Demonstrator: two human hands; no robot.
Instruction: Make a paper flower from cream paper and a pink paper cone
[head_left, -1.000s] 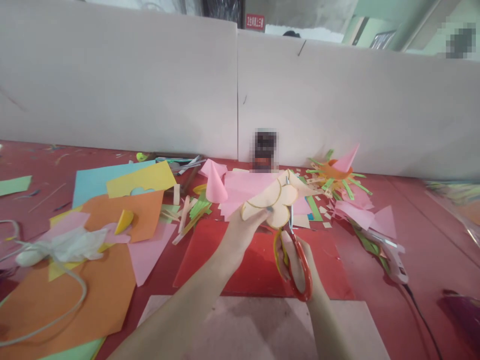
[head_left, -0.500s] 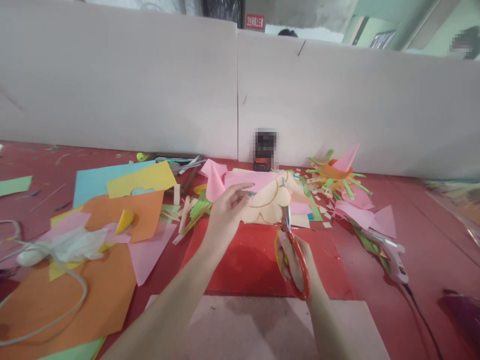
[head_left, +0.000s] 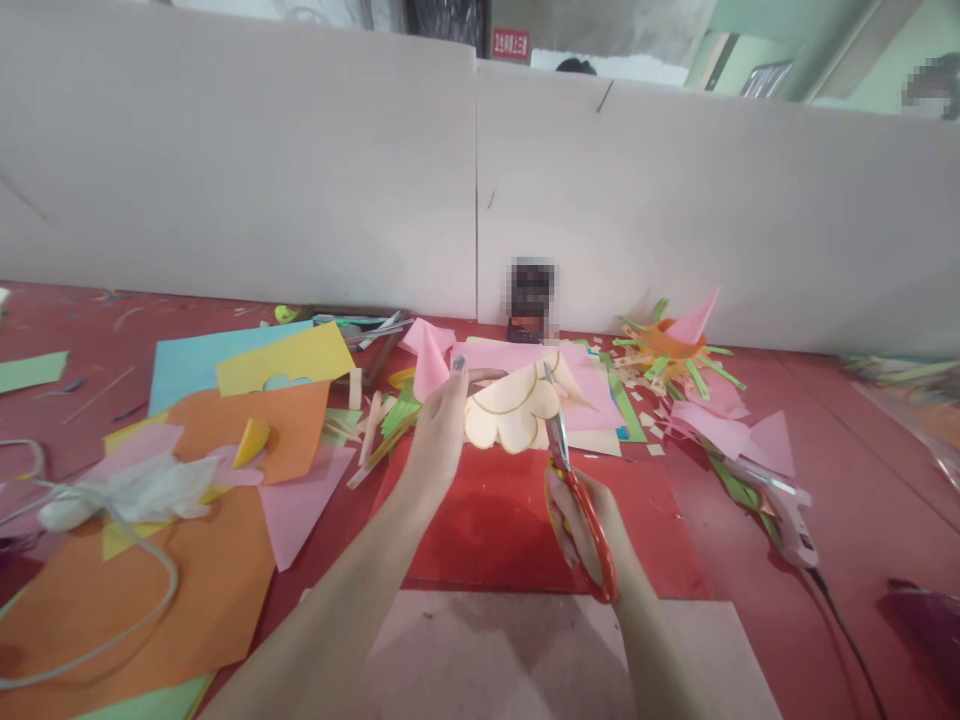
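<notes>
My left hand [head_left: 444,418] is closed on the left end of a cream sheet of paper [head_left: 504,418], thumb up and fingers behind it. Curved drawn lines run over the sheet, and its lower edge is cut in scallops. In my right hand [head_left: 581,510] is a pair of scissors [head_left: 592,530] with red and yellow handles. Their metal blades point up and away from me and meet the sheet's right part. Below the sheet lies a red board [head_left: 480,520].
To the left lie orange paper [head_left: 135,600], a white cable [head_left: 169,590] and a yellow sheet [head_left: 281,362]. On the right rest a glue gun [head_left: 787,520] and an orange-green paper piece with a pink cone [head_left: 694,322]. A white partition [head_left: 675,200] stands behind.
The cream paper has shifted left and turned a little, showing more of its scallops. My left thumb has lifted upright. The scissors have moved slightly left along with my right hand.
</notes>
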